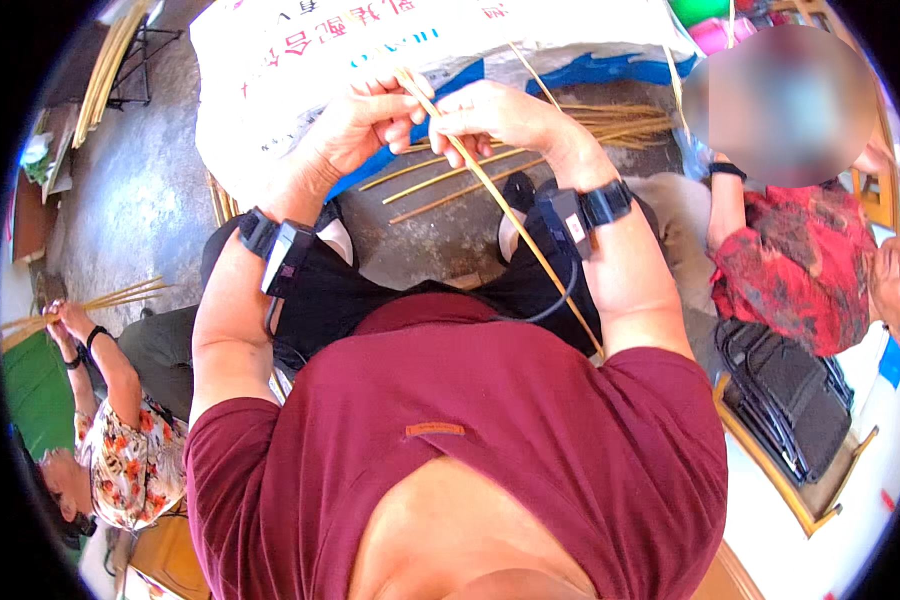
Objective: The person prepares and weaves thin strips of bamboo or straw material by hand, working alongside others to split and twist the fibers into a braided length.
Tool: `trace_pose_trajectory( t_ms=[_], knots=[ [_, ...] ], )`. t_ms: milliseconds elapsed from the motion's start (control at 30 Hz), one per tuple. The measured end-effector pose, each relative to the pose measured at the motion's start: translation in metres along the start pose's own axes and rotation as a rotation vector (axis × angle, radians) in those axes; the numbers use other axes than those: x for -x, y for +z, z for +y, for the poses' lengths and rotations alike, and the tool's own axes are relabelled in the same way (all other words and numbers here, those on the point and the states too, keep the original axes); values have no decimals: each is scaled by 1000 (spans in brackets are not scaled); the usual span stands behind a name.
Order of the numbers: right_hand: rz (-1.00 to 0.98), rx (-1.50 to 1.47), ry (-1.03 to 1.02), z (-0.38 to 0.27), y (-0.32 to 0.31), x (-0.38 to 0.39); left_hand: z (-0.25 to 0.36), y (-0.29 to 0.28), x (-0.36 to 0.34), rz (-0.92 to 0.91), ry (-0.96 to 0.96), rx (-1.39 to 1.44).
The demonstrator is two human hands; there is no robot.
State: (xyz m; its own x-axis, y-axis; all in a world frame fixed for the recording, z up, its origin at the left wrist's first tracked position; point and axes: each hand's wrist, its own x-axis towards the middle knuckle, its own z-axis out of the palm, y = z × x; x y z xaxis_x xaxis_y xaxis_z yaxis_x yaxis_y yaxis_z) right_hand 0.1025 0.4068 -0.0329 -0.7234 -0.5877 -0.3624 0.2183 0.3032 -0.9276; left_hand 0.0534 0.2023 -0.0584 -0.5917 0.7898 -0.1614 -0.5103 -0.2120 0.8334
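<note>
A long, thin yellow stalk [515, 222] runs slantwise from my fingers down past my right forearm to my side. Near its upper end, my left hand [370, 118] pinches it between thumb and fingertips. Close beside, my right hand [495, 118] has its fingers closed on the same stalk, just below the left hand's grip. A black device is strapped to each of my wrists. Beneath the hands, a large white sack [270, 100] with printing and a blue band spreads over the floor side of my lap.
Loose yellow stalks [610, 125] lie on the floor beyond my knees. Another bundle [110, 70] leans at far left. A person in a floral top [135, 465] handles stalks at left; a person in red [800, 260] sits at right, near folded black chairs [785, 400].
</note>
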Motion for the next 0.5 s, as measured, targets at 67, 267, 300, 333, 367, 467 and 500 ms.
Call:
trace_pose_trajectory(
  t_ms=[67,267,300,333,367,467,500],
  knots=[
    [8,32,37,0,-10,0,3,4,-4,55,-18,4],
    [-34,180,151,29,-17,-4,-16,-4,-18,137,-145,-63],
    [14,208,103,26,-18,2,-16,-9,-18,106,-136,-53],
    [60,239,58,23,-19,11,-15,-11,-19,116,-108,-69],
    [20,128,-23,15,-19,25,-9,-10,-17,123,-97,-54],
    [-206,-177,-271,-5,-21,85,-10,-2,-5,50,-64,-58],
    [-228,-224,-346,-2,-23,105,-14,5,-4,8,-50,-40]
  ],
)
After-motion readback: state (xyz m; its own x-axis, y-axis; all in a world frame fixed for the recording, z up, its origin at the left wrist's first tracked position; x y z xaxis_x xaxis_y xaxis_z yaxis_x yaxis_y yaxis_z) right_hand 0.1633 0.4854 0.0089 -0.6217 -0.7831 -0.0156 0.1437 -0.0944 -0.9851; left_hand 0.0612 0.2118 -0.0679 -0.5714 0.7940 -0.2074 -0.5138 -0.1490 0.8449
